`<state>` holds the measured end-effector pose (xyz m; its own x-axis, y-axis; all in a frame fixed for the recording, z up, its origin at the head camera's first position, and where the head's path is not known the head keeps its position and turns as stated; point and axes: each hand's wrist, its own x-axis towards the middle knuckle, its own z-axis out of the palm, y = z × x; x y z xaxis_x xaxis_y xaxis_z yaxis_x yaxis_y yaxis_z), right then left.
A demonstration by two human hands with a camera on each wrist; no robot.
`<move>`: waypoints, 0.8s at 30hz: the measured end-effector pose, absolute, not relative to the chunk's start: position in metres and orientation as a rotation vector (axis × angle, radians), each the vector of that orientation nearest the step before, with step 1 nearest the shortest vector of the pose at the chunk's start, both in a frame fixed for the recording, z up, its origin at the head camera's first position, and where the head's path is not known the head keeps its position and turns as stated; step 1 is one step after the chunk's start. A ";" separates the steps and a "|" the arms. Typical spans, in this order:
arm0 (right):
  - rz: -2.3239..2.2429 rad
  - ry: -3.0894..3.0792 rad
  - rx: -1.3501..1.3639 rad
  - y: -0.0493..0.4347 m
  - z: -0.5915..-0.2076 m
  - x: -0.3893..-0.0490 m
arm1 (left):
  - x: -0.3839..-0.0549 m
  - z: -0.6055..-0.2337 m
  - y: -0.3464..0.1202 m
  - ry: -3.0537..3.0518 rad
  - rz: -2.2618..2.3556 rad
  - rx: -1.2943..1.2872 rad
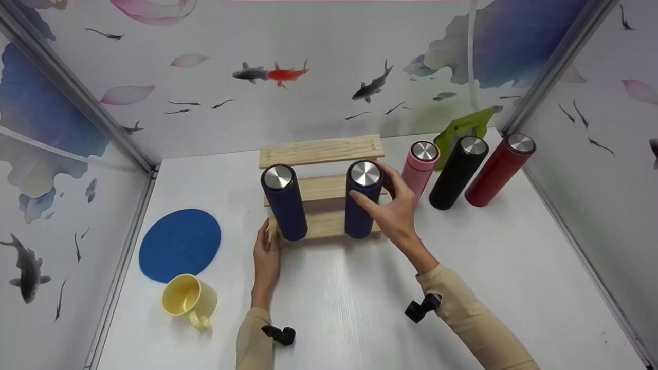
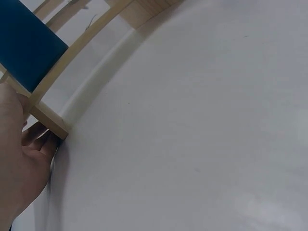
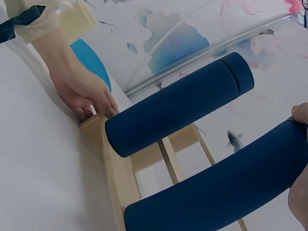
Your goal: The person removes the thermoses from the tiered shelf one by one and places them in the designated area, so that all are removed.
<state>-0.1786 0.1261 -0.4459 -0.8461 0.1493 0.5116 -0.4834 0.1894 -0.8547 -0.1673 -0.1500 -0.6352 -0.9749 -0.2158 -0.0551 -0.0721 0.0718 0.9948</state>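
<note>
A three-tier wooden rack (image 1: 323,188) stands in the middle of the table. Two navy thermos flasks with steel-topped lids are upright on its lowest tier, the left flask (image 1: 286,208) and the right flask (image 1: 358,218). My right hand (image 1: 395,213) grips the right flask near its lid, thumb in front and fingers around the far side. With my left hand (image 1: 266,259) I hold the left end of the lowest tier. The left wrist view shows that hand's fingers tucked around the rack's end block (image 2: 50,121). In the right wrist view the right flask's base meets the front board (image 3: 115,175).
Right of the rack stand a pink flask (image 1: 419,172), a black flask (image 1: 457,174) and a red flask (image 1: 498,172). Behind them is a green pouch (image 1: 462,126). On the left lie a round blue mat (image 1: 180,244) and a yellow mug (image 1: 193,298). Patterned panels wall the table in.
</note>
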 end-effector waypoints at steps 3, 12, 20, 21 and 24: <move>1.710 -1.968 0.315 0.133 -0.451 -0.180 | -0.167 -0.636 -0.150 -2.218 -2.049 0.300; 1.734 -1.941 0.297 0.153 -0.458 -0.175 | -0.167 -0.638 -0.152 -2.205 -2.020 0.270; 1.684 -1.980 0.229 0.171 -0.456 -0.170 | -0.169 -0.639 -0.153 -2.211 -2.017 0.254; 1.679 -1.987 0.226 0.173 -0.454 -0.169 | -0.169 -0.639 -0.153 -2.212 -2.015 0.260; 1.669 -2.009 0.221 0.177 -0.444 -0.162 | -0.168 -0.638 -0.152 -2.217 -2.008 0.273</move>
<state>-0.1617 0.1771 -0.4437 -0.8541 0.1958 0.4818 -0.4377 0.2297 -0.8693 -0.1680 -0.1519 -0.6382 -0.9739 -0.2260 -0.0192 -0.0414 0.0939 0.9947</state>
